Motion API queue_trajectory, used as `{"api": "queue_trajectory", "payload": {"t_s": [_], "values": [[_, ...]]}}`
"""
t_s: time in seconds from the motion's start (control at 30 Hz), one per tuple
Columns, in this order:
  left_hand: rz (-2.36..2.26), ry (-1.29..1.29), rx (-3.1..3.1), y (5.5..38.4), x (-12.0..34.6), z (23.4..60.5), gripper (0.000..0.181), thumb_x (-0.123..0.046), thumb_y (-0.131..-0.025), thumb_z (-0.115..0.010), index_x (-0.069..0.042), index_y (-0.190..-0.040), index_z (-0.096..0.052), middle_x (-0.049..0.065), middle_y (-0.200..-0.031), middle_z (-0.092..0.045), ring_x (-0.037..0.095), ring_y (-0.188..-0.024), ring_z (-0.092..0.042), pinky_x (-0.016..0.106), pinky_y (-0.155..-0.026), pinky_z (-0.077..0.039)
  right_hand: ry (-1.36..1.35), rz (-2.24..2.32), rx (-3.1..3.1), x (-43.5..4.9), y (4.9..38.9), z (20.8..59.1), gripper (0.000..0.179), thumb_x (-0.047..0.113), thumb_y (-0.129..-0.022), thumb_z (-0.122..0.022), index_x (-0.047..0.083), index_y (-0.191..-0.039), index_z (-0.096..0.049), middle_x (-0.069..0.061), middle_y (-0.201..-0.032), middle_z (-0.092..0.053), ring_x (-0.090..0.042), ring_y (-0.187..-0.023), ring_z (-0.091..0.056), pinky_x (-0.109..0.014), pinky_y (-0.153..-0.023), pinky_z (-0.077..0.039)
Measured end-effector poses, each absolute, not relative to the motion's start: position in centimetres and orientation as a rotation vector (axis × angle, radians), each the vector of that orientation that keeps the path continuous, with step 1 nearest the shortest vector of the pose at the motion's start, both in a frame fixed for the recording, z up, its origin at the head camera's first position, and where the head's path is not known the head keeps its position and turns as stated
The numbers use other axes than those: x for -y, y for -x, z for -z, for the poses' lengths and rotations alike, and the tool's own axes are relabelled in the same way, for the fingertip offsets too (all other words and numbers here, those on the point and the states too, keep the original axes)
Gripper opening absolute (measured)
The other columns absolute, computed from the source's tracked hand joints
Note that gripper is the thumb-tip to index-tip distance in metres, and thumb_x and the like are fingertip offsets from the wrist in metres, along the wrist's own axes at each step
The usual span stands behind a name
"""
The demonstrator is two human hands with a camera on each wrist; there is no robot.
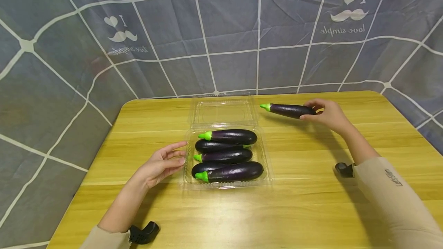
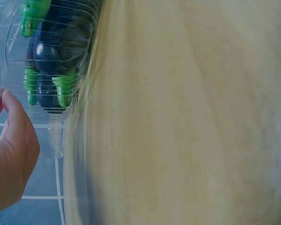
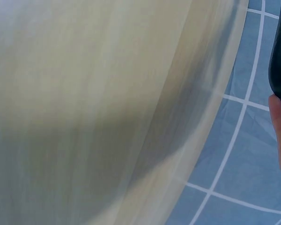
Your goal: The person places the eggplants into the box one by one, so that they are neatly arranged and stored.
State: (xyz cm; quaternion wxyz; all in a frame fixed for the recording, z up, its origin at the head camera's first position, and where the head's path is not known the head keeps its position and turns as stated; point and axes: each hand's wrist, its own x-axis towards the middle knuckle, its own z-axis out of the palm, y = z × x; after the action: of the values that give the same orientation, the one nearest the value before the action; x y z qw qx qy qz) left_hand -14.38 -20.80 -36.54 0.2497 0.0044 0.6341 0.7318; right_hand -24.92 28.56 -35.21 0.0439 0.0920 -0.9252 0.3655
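Note:
A clear plastic clamshell container [image 1: 268,178] sits on the table with its lid [image 1: 221,112] folded back. Inside it lie several dark purple eggplants [image 1: 230,156] with bright green stems, also seen through the wall in the left wrist view. At the container's left side my left hand [image 1: 162,166] pinches the rim between thumb and fingers. Off to the back right, my right hand [image 1: 327,114] grips another eggplant [image 1: 288,110] by its rounded end, holding it above the table. Its green stem points left. Only fingertips [image 3: 277,110] and that rounded end show in the right wrist view.
The wooden table [image 1: 304,203] reaches back to a grey curtain [image 1: 232,22] with white grid lines. Black wrist devices [image 1: 144,233] are strapped at both sleeves, low over the tabletop. The opened lid extends toward the table's back edge.

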Motion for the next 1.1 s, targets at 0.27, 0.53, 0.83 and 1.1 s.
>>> {"api": "queue_trajectory", "payload": {"t_s": [0.27,0.53,0.83,1.1], "values": [[-1.992,-0.005,-1.728,14.3,20.8,36.6,0.063,0.006,-0.089,-0.055,0.000,-0.145,-0.026,0.009,-0.113,-0.048,0.011,-0.090,-0.058,0.023,-0.081,-0.050,-0.313,-1.084,2.832,-28.6,23.9,34.4,0.048,0.030,-0.074,-0.080,0.003,-0.110,-0.064,-0.014,-0.103,-0.060,-0.023,-0.085,-0.057,-0.012,-0.066,-0.046],[-1.993,-0.003,-1.726,14.4,20.7,36.5,0.064,0.006,-0.089,-0.055,0.000,-0.145,-0.025,0.008,-0.113,-0.048,0.010,-0.090,-0.058,0.022,-0.081,-0.050,-0.373,-1.123,2.805,-27.7,22.5,33.3,0.044,0.023,-0.072,-0.082,0.003,-0.108,-0.066,-0.014,-0.102,-0.061,-0.005,-0.075,-0.059,-0.015,-0.064,-0.049],[-1.993,0.009,-1.724,14.4,20.6,36.3,0.064,0.007,-0.089,-0.054,0.000,-0.145,-0.025,0.010,-0.115,-0.047,0.010,-0.090,-0.058,0.022,-0.081,-0.050,-0.540,-1.124,2.772,-25.8,21.0,32.4,0.041,0.019,-0.071,-0.082,0.003,-0.105,-0.066,-0.013,-0.103,-0.062,-0.009,-0.084,-0.057,-0.015,-0.066,-0.050],[-1.987,0.014,-1.732,14.3,20.6,36.3,0.064,0.006,-0.089,-0.055,0.000,-0.145,-0.026,0.011,-0.117,-0.046,0.011,-0.091,-0.058,0.023,-0.082,-0.050,-0.716,-1.081,2.716,-24.3,20.5,32.6,0.038,0.018,-0.071,-0.082,0.003,-0.102,-0.067,-0.009,-0.100,-0.064,-0.006,-0.087,-0.054,-0.015,-0.069,-0.051]]}}
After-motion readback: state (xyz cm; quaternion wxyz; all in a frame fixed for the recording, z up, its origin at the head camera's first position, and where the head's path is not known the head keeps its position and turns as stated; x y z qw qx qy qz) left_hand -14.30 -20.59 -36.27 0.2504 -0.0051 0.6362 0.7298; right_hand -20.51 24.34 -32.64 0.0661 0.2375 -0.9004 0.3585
